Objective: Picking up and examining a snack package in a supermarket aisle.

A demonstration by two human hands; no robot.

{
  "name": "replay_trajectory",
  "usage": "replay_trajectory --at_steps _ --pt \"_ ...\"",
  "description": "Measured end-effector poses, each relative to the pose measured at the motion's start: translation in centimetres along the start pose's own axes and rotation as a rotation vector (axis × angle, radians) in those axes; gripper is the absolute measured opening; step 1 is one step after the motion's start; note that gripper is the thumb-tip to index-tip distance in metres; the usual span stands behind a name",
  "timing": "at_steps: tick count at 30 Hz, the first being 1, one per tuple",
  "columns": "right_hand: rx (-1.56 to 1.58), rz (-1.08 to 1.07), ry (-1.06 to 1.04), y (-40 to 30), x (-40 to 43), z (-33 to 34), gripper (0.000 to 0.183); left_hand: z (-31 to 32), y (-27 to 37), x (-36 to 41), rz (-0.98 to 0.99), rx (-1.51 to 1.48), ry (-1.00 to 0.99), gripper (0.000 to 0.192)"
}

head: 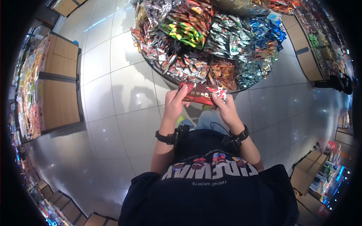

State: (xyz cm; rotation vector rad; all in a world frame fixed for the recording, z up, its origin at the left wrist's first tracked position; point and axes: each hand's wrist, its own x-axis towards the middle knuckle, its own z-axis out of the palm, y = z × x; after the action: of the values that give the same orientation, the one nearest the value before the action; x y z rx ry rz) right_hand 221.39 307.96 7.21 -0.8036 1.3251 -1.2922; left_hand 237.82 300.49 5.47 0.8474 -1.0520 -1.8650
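Note:
Both of my hands hold one red and brown foil snack packet (202,93) by its two ends, level in front of my body. My left hand (174,99) grips the left end, thumb on top. The right end is pinched by my right hand (223,105), its thumb also on the upper face. Each wrist wears a black strap with a device. Just beyond the packet stands a round display stand (158,70) heaped with small wrapped snacks. Silver and red packets (190,69) and orange-brown packets (222,74) lie nearest to my hands.
Wood-panelled shelf units (60,99) with packaged goods stand at the left, and another display counter (309,63) at the right. A person in dark clothes (336,84) is at the far right. Cardboard-coloured boxes or cabinets (305,172) sit at lower right. The floor is glossy tile (135,138).

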Motion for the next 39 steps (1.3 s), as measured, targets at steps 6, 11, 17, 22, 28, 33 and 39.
replay_trajectory --at_steps 6,11,17,22,28,33,39 --pt "0.160 0.038 0.005 0.3 -0.7 2.8 0.029 -2.3 1.2 -1.8 0.027 0.035 -0.012 0.037" --pt "0.098 -0.073 -0.064 0.1 0.0 4.1 0.028 -4.3 1.4 -2.8 0.070 0.065 -0.043 0.042" --pt "0.018 -0.051 -0.248 -1.4 -0.2 4.7 0.030 -5.4 2.0 -4.3 0.140 -0.027 -0.048 0.045" --pt "-0.049 -0.021 -0.296 -3.5 0.5 3.5 0.031 -4.5 5.4 -5.7 0.092 0.217 -0.274 0.023" --pt "-0.223 -0.191 -0.464 -9.9 0.5 5.5 0.025 -2.2 8.6 -7.8 0.030 0.231 -0.507 0.020" --pt "-0.084 -0.201 -0.484 -12.1 -0.4 6.9 0.024 -0.2 8.5 -8.7 0.140 0.123 -0.517 0.017" --pt "-0.050 -0.157 -0.499 -13.0 -1.4 6.8 0.023 0.5 9.7 -9.7 0.023 0.143 -0.561 0.020"
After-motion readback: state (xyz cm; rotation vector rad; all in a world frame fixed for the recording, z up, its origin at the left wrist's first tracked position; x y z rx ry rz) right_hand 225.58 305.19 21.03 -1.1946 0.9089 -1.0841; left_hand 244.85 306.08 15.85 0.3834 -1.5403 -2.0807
